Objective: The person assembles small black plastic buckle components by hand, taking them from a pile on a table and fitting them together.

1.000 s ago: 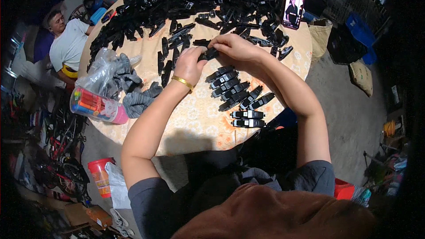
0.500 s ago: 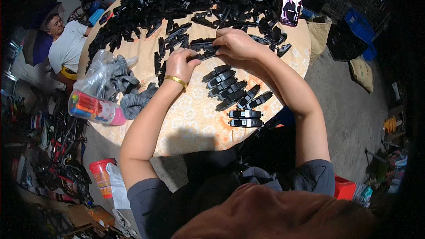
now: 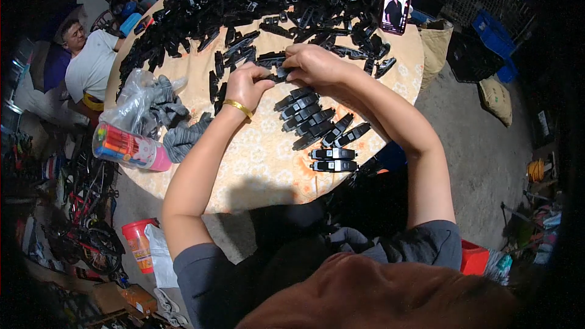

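Over the middle of the round table, my left hand (image 3: pixel 246 87) and my right hand (image 3: pixel 313 64) are both closed on a small black plastic part (image 3: pixel 280 75). The left thumb and fingers pinch its left end; the right fingers cover its right end. Beyond it lie loose black plastic pieces (image 3: pixel 242 47), some right behind my fingers. Nearer me, several assembled black parts (image 3: pixel 314 119) lie side by side in a slanting row. Two more black parts (image 3: pixel 333 159) lie crosswise close to the table's near edge. The held part's details are too small to make out.
A big heap of black parts (image 3: pixel 213 0) covers the far side of the patterned tablecloth (image 3: pixel 262 173). A lit phone (image 3: pixel 396 5) stands at the far right. Left are grey gloves (image 3: pixel 186 137), a plastic bag (image 3: pixel 131 100) and a tub of pens (image 3: pixel 131 146). A person (image 3: pixel 91 67) sits beyond.
My right hand has shifted slightly left and down, closer to my left hand. The held part shows less between them. The whole view has moved slightly.
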The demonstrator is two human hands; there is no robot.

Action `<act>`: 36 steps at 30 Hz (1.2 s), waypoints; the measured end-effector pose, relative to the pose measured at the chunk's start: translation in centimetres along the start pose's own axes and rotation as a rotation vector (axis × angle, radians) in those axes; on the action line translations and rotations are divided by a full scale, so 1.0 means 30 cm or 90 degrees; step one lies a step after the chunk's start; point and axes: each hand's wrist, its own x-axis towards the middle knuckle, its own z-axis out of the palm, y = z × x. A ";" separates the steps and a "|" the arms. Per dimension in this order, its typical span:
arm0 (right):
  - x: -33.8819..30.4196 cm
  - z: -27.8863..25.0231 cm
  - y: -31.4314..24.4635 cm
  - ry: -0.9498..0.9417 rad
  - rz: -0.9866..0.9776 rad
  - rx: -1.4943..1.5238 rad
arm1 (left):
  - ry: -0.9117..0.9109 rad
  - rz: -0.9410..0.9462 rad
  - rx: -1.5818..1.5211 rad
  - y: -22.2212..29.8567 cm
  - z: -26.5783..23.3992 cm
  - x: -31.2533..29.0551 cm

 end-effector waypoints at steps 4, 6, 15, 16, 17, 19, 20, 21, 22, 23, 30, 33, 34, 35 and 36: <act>-0.005 0.010 -0.028 0.017 0.023 -0.022 | -0.014 -0.031 -0.020 0.004 0.005 -0.004; -0.009 0.002 -0.022 0.009 0.031 -0.021 | -0.011 -0.014 0.003 0.022 0.016 -0.006; -0.012 0.031 -0.033 0.065 0.003 -0.078 | -0.039 -0.007 0.118 0.038 0.001 -0.002; -0.010 0.025 -0.042 0.060 0.016 -0.071 | -0.035 -0.018 0.100 0.033 0.002 -0.003; -0.009 0.023 -0.046 0.060 0.016 -0.071 | -0.035 -0.018 0.101 0.030 0.005 -0.007; -0.012 0.019 -0.047 0.055 0.025 -0.081 | -0.017 -0.013 0.119 0.031 0.014 -0.012; -0.012 0.016 -0.047 0.055 0.025 -0.082 | -0.016 -0.012 0.118 0.035 0.017 -0.015; -0.015 0.016 -0.045 0.056 0.027 -0.083 | -0.009 -0.024 0.110 0.042 0.020 -0.018; -0.016 0.016 -0.043 0.056 0.028 -0.084 | -0.002 -0.036 0.101 0.048 0.022 -0.018; -0.017 0.015 -0.040 0.056 0.029 -0.085 | -0.002 -0.035 0.101 0.049 0.019 -0.017; -0.019 -0.005 -0.025 0.026 0.019 -0.013 | -0.048 -0.036 0.071 0.026 -0.008 -0.027; -0.011 -0.014 -0.039 0.042 0.036 -0.071 | -0.039 -0.066 0.107 0.033 -0.003 -0.020; -0.013 -0.025 -0.044 0.056 0.105 -0.126 | -0.033 -0.076 0.123 0.026 0.000 -0.018; -0.018 -0.034 -0.041 0.074 0.145 -0.141 | -0.026 -0.086 0.139 0.023 0.002 -0.019; -0.024 -0.037 -0.029 0.050 0.152 -0.133 | -0.040 -0.111 0.147 0.054 -0.007 -0.014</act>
